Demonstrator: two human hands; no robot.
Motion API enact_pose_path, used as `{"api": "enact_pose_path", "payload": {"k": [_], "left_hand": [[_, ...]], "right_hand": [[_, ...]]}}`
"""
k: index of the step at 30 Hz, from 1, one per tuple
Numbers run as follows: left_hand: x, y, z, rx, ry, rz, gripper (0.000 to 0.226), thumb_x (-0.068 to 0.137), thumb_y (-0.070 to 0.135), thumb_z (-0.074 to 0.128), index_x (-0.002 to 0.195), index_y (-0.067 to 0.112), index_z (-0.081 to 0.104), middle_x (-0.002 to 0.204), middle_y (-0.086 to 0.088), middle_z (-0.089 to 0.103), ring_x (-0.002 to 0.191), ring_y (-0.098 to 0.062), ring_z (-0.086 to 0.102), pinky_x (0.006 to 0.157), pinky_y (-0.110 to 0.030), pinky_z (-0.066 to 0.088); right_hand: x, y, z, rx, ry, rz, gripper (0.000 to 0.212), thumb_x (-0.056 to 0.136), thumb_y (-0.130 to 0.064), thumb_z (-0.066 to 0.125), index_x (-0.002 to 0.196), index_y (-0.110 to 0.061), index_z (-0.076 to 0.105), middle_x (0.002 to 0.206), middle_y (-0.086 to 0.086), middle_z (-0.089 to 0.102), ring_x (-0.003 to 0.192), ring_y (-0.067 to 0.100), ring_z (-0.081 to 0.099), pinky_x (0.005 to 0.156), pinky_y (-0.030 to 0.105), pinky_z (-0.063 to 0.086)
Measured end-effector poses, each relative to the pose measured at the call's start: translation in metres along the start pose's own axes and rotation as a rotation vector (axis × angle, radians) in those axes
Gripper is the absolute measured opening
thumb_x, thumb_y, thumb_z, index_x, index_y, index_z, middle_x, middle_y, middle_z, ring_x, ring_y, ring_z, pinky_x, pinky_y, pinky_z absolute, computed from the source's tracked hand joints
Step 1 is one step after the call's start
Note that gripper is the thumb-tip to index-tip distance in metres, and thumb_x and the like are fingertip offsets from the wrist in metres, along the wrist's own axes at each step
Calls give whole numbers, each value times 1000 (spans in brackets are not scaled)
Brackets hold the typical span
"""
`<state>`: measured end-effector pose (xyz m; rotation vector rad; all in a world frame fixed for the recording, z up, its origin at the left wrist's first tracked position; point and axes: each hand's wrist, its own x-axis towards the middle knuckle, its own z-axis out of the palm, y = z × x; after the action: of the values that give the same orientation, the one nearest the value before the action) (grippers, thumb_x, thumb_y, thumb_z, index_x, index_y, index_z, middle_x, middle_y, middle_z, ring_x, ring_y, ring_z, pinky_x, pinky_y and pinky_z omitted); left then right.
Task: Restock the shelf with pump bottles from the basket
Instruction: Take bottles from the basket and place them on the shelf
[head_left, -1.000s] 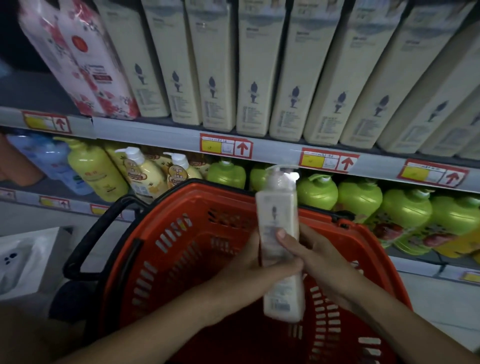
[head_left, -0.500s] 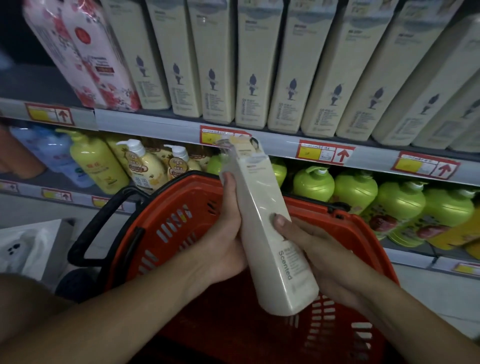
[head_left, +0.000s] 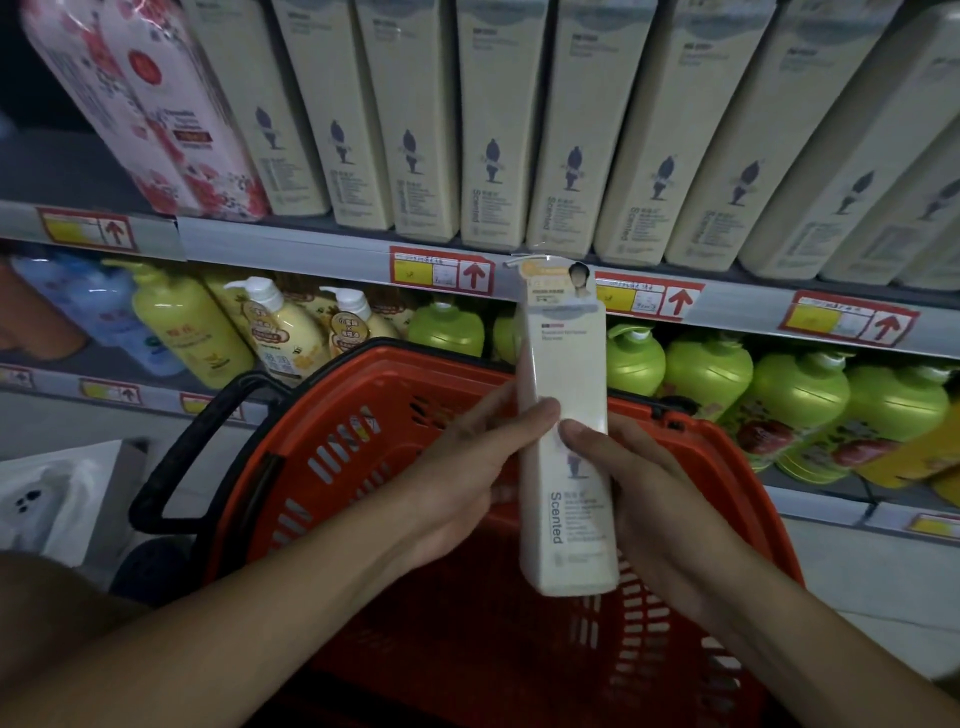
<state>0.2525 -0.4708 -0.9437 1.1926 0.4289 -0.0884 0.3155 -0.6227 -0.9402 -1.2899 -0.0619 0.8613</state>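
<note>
Cream pump bottle (head_left: 563, 431) upright above red basket (head_left: 395, 395), gripped mid-body by left hand (head_left: 467, 483) and right hand (head_left: 644, 493), thumbs pressed on its front. Probably mid-transfer. Next: lifting into top-shelf row of matching cream bottles (head_left: 498, 119), label outward.

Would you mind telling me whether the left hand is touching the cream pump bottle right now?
Touching. The head view shows the left hand with its thumb lying across the front of the cream pump bottle, opposite the right hand.
</note>
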Motion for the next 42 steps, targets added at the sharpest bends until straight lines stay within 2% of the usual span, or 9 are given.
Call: {"api": "enact_pose_path", "payload": {"k": [6, 10, 14, 16, 23, 26, 31, 35, 42], "left_hand": [[7, -5, -1, -185, 178, -57, 27, 94, 25, 63, 117, 16, 54, 106, -8, 66, 87, -20, 64, 74, -38, 51], [9, -6, -2, -193, 224, -43, 20, 93, 21, 65, 107, 16, 52, 107, -14, 64, 89, -25, 62, 79, -45, 49], [5, -6, -2, -128, 194, 0, 36, 87, 3, 67, 120, 11, 55, 116, -16, 66, 102, -31, 68, 93, -51, 52], [0, -4, -3, -21, 159, 42, 42, 86, 0, 69, 124, 15, 58, 117, -11, 71, 109, -29, 69, 101, -54, 51], [-14, 24, 15, 247, 123, 293, 58, 82, 9, 79, 131, 22, 53, 120, 2, 73, 106, -22, 71, 92, -53, 57], [-20, 52, 39, 240, 123, 373, 60, 79, 4, 80, 131, 17, 52, 121, -5, 73, 96, -18, 73, 89, -48, 59], [-32, 125, 90, 283, 24, 536, 60, 79, -2, 78, 131, 9, 50, 125, -10, 69, 97, -17, 72, 83, -33, 62], [-43, 180, 145, 348, -55, 689, 61, 82, 7, 78, 134, 15, 48, 127, -5, 69, 92, -11, 73, 80, -31, 60], [-45, 240, 259, 403, -70, 964, 65, 81, 23, 81, 134, 39, 46, 128, 18, 66, 116, 7, 60, 95, -29, 55]], "right_hand": [[6, 3, -8, -101, -51, 0, 43, 92, -18, 37, 117, -22, 72, 96, 2, 73, 78, 16, 61, 71, 31, 47], [9, 7, -8, -157, -44, 0, 32, 97, -26, 52, 124, -27, 68, 115, 7, 73, 93, 21, 68, 78, 36, 52], [5, 6, -5, -109, -4, -36, 32, 93, -19, 63, 125, -24, 67, 115, 9, 74, 105, 27, 71, 76, 34, 56], [3, 2, -5, -92, 5, -55, 33, 93, -16, 63, 126, -21, 66, 116, 12, 74, 110, 31, 70, 87, 45, 57], [-17, -34, -3, -116, -14, -248, 40, 87, -16, 66, 127, -17, 65, 117, 12, 73, 112, 33, 69, 93, 45, 56], [-33, -64, -3, -151, 11, -345, 38, 89, -16, 64, 127, -19, 66, 117, 10, 74, 111, 33, 69, 95, 48, 55], [-68, -133, -6, -198, 13, -580, 35, 94, -17, 58, 129, -15, 64, 119, 7, 73, 107, 21, 70, 80, 27, 58], [-107, -198, -18, -274, 62, -755, 36, 96, -20, 55, 132, -17, 62, 122, 4, 72, 114, 22, 68, 93, 39, 55], [-168, -307, -71, -469, 155, -988, 37, 98, -18, 52, 134, -21, 60, 126, -4, 71, 120, 14, 65, 102, 36, 52]]}}
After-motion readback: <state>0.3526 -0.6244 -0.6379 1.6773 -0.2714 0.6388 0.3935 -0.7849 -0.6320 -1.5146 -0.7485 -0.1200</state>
